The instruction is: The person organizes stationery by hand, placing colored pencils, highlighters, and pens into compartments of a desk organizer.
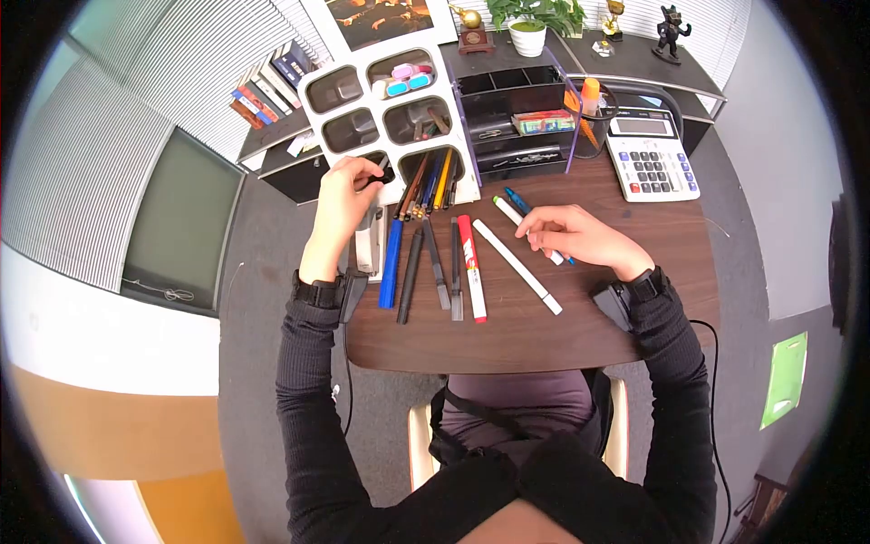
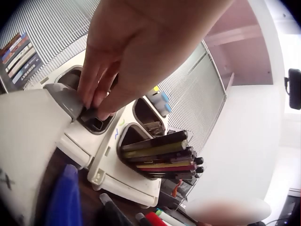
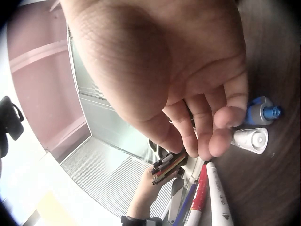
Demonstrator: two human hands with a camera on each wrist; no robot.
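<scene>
My left hand [image 1: 341,201] reaches to the lower left compartment of the white organizer [image 1: 388,192]. Its thumb and fingertips pinch a small black object [image 2: 91,114] at that compartment's opening; most of it is hidden. Just below this hand stands a pale stapler [image 1: 365,247], beside a blue marker [image 1: 391,265]. My right hand [image 1: 580,238] hovers with loosely bent fingers and grips nothing. Under its fingertips lie a white marker with a green end [image 1: 506,209] and a blue pen [image 1: 516,197]. Pens and pencils [image 1: 439,178] fill the lower right compartment.
A red-and-white marker [image 1: 470,268], a slim white marker [image 1: 517,266] and several black pens lie across the table [image 1: 625,313]. Erasers [image 1: 404,83] sit in an upper compartment. Behind are a black desk organizer [image 1: 507,100], a mesh holder [image 1: 594,136] and a calculator [image 1: 650,154].
</scene>
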